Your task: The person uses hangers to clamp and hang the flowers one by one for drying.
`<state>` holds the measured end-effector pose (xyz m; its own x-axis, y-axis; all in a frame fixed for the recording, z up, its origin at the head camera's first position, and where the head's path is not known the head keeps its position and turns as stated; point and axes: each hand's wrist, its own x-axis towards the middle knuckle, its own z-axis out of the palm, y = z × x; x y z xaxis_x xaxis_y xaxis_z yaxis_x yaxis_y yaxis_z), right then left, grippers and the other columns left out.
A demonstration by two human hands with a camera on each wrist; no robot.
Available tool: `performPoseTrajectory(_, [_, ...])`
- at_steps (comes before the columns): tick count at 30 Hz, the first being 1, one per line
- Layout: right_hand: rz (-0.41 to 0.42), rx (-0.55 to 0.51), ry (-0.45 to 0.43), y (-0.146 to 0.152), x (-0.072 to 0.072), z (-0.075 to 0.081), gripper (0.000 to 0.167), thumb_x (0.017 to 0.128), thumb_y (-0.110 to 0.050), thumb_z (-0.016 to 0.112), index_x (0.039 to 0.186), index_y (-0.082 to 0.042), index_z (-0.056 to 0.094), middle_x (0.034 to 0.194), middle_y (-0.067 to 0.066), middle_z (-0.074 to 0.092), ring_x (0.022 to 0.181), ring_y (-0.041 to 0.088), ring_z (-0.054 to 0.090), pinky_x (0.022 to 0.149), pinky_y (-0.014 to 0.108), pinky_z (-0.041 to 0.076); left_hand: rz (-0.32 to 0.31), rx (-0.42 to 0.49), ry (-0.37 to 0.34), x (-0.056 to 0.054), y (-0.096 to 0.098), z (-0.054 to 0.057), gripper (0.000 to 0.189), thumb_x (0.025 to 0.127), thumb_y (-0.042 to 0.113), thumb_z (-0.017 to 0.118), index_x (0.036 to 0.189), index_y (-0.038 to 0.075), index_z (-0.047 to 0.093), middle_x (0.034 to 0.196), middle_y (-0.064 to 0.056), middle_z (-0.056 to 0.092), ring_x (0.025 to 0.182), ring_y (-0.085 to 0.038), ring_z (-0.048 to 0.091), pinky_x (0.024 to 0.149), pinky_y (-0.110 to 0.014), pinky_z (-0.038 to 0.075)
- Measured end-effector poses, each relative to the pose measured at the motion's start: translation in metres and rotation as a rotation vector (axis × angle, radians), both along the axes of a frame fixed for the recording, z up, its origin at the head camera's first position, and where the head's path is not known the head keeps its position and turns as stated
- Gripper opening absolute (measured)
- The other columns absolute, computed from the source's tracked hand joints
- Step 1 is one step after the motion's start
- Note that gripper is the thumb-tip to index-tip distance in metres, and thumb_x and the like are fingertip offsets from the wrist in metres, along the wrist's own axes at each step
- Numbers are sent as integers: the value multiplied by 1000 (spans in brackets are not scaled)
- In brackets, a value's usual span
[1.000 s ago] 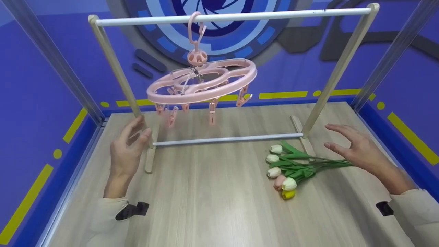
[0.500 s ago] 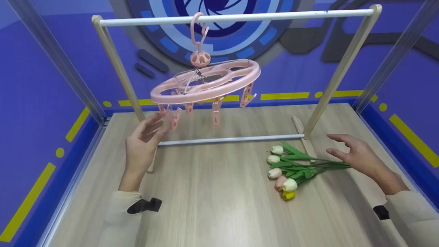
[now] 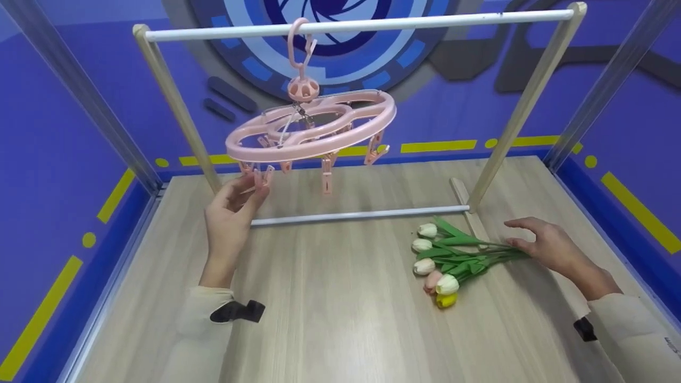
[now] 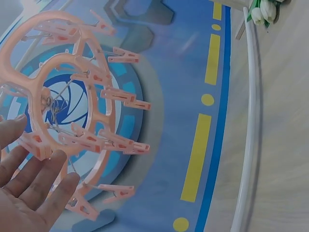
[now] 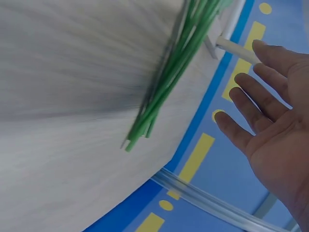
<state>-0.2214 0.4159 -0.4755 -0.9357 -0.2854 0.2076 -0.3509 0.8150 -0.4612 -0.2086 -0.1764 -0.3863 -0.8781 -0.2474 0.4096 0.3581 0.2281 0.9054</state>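
A pink oval clip hanger (image 3: pixel 314 151) hangs by its hook from the rack's top bar, tilted, with several clothespins dangling below. My left hand (image 3: pixel 227 221) is at its front left, fingers and thumb spread about a clothespin (image 3: pixel 263 177). In the left wrist view the fingers of my left hand (image 4: pixel 24 193) are extended, close to a clothespin (image 4: pixel 36 146). A bunch of tulips (image 3: pixel 463 263), white, pink and yellow, lies on the right of the table. Over its green stems (image 5: pixel 166 89) is my right hand (image 3: pixel 556 247), fingers parted and holding nothing.
The rack has a white top bar (image 3: pixel 425 23), wooden side posts (image 3: pixel 526 106) and a low white bar (image 3: pixel 362 215) above the wood-grain table (image 3: pixel 330 298). Blue printed walls (image 3: pixel 69 143) with metal corner posts (image 3: pixel 80 90) enclose the table.
My left hand has moved right, from beside the rack's left post to the hanging clothespin. My right hand has come lower and slightly left, over the tulip stems. The hanger still hangs in place.
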Motion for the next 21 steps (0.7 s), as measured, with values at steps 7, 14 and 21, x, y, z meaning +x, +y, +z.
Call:
performPoseTrajectory(7, [-7,28,-92,5,-5,-12,30,101,-8,73,127,7,70,129,31,67,123,57,58,101,73,46,-23,91,20,-5,10,5,30,99,9,77,126,-4,72,119,-16,75,104,-16,74,90,-27,62])
performPoseTrajectory(14, [10,57,-101,9,-8,-24,23,100,-2,72,122,5,74,119,24,73,114,50,66,95,68,53,-51,162,27,-3,12,8,32,96,2,78,127,-5,71,116,-16,75,99,-18,75,86,-30,63])
performPoseTrajectory(21, [18,61,-110,9,-11,-29,19,97,3,72,115,3,76,109,17,76,104,42,71,87,59,59,-26,122,2,1,11,9,40,95,8,81,133,0,71,116,-11,74,99,-20,73,88,-27,62])
